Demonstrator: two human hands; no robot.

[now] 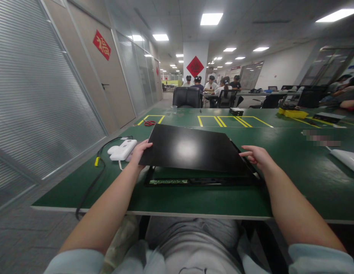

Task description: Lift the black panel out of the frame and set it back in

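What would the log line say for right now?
left hand: holds black panel left edge | right hand: holds right edge | panel: raised above frame

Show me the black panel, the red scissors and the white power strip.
black panel (191, 148), head view, middle of its glossy top face
red scissors (149, 123), head view, on the handles
white power strip (124, 149), head view, middle of its body, beside the left hand (140, 150)

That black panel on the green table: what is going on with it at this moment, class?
A seated person holds the black panel at both side edges, left hand and right hand, tilted above a black frame lying on the green table. A white power strip lies left of it; red scissors further back.
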